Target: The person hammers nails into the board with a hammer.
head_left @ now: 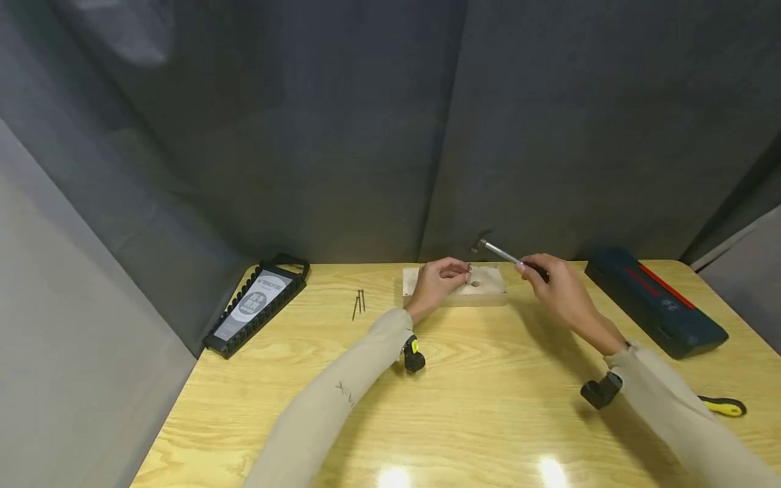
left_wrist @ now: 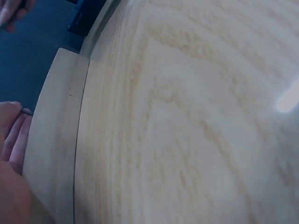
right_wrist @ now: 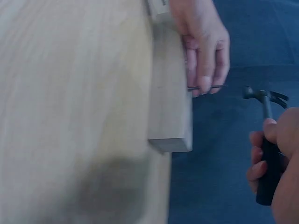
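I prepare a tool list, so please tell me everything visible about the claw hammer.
The claw hammer has a dark, metallic-looking head with a blunt striking end and a curved, split claw, a silvery shaft and a black grip. The person's right hand holds it by the grip, leaving the end uncovered. It is raised, slanting, above the table, its head near the nail but apart from it; only that hand touches it.
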`<state>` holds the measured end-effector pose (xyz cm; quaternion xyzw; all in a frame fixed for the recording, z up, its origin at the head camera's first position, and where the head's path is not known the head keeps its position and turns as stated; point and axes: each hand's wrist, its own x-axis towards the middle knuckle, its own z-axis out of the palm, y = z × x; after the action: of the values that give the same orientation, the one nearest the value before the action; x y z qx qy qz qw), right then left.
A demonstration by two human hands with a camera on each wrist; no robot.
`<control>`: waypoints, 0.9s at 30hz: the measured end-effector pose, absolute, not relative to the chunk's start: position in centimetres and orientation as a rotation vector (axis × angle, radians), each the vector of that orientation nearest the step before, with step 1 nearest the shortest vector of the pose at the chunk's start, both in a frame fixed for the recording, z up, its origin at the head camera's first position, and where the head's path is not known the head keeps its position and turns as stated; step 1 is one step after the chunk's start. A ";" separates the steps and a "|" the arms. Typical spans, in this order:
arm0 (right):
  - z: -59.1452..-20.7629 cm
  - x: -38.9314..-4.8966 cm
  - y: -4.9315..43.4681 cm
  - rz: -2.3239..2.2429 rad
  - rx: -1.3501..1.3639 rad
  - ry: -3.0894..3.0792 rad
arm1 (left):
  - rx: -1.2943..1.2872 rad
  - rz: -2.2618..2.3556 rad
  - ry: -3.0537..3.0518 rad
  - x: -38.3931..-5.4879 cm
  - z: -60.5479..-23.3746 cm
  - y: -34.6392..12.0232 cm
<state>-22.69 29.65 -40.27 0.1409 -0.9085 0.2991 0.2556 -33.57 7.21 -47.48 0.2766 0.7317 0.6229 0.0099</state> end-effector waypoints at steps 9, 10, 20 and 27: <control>-41.4 -22.6 28.3 0.685 0.519 -2.434 | 0.867 1.973 2.246 -33.9 -47.8 6.9; -41.4 -22.6 28.3 0.681 0.513 -2.417 | 0.863 1.972 2.242 -33.9 -47.8 6.9; -41.6 -22.3 28.8 0.645 0.517 -2.445 | 0.827 1.954 2.237 -33.6 -47.6 7.2; -40.8 -22.3 29.2 0.691 0.478 -2.380 | 0.838 1.975 2.223 -33.9 -47.7 7.1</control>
<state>-22.30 29.16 -40.82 0.1806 -0.8984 0.2607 0.3040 -33.89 7.09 -47.68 0.2712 0.7194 0.6390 0.0261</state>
